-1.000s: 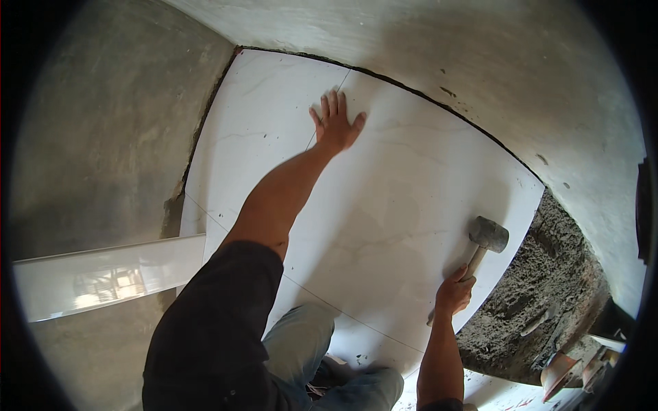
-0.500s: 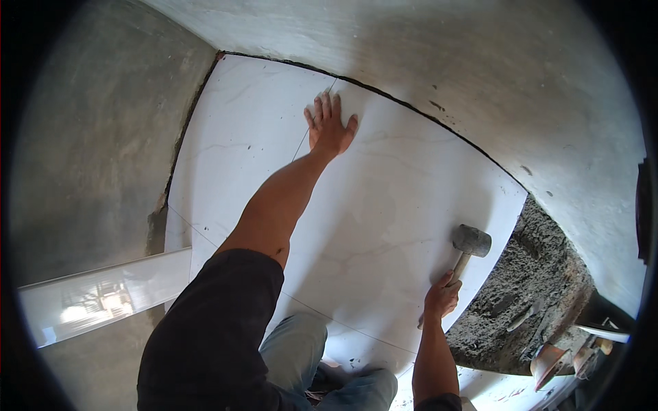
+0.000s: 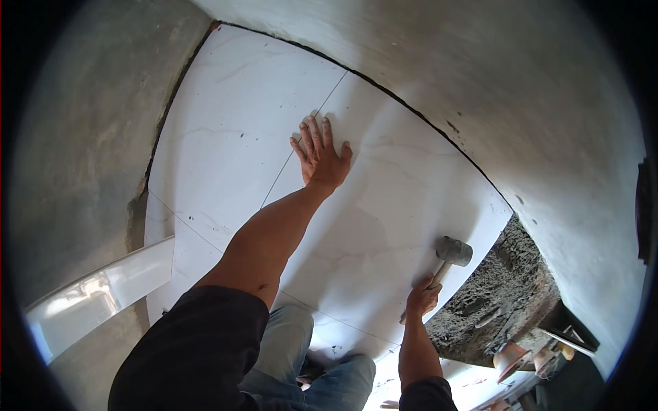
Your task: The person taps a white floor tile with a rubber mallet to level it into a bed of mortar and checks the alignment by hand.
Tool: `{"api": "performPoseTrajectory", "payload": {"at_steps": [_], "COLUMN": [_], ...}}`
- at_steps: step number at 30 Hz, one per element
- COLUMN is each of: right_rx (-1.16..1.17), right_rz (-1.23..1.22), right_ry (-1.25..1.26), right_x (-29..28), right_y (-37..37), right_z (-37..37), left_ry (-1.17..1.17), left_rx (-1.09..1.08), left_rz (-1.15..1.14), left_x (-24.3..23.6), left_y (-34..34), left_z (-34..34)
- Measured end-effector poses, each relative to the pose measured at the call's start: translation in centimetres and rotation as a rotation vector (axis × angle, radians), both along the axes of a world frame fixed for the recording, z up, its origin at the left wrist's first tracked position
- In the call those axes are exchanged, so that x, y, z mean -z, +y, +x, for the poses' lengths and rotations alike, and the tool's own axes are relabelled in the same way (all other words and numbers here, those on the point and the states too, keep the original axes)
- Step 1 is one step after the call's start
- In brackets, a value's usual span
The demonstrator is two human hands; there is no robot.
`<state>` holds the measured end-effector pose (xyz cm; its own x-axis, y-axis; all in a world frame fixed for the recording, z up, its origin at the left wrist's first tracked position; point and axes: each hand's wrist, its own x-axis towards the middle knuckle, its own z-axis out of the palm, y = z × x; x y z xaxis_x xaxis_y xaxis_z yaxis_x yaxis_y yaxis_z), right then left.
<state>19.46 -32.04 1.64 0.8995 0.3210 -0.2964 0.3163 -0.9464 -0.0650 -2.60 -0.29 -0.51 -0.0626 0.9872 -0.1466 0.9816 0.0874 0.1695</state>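
Note:
My left hand (image 3: pixel 322 156) lies with fingers spread on the white marbled floor tiles (image 3: pixel 370 198), its fingertips across the thin joint between two of them. Toward the right edge of the nearer tile, my right hand (image 3: pixel 422 299) is wrapped round the light handle of a rubber mallet (image 3: pixel 455 251). The mallet's dark grey head is close over the tile surface; whether it touches I cannot tell.
Rough grey mortar (image 3: pixel 497 294) fills the corner right of the tile edge. Beyond it sit an orange-brown bowl (image 3: pixel 510 359) and other tools. Bare plastered walls (image 3: pixel 82 151) bound the floor at left and back. A glossy white strip (image 3: pixel 103 291) runs along the left wall.
My left hand has slid nearer to me along the tile joint, still flat. The mallet stays in my right hand near the tile's right side. The whole view has shifted a little.

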Motion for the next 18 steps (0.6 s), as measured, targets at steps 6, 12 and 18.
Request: {"api": "performPoseTrajectory", "payload": {"at_steps": [6, 12, 18], "right_rx": [0.022, -0.096, -0.179], "right_rz": [-0.015, -0.060, -0.108], "right_ry": [0.030, -0.010, 0.146], "right_x": [-0.6, 0.6, -1.6], "right_y": [1.4, -0.5, 0.9], "right_z": [0.0, 1.4, 2.9], "left_ry": [-0.074, -0.122, -0.108], "left_rx": [0.036, 0.069, 0.031], "left_rz": [0.000, -0.008, 0.016], "left_x": [0.3, 0.1, 0.8], "left_y": [0.6, 0.6, 0.8], "left_z": [-0.3, -0.9, -1.0]}}
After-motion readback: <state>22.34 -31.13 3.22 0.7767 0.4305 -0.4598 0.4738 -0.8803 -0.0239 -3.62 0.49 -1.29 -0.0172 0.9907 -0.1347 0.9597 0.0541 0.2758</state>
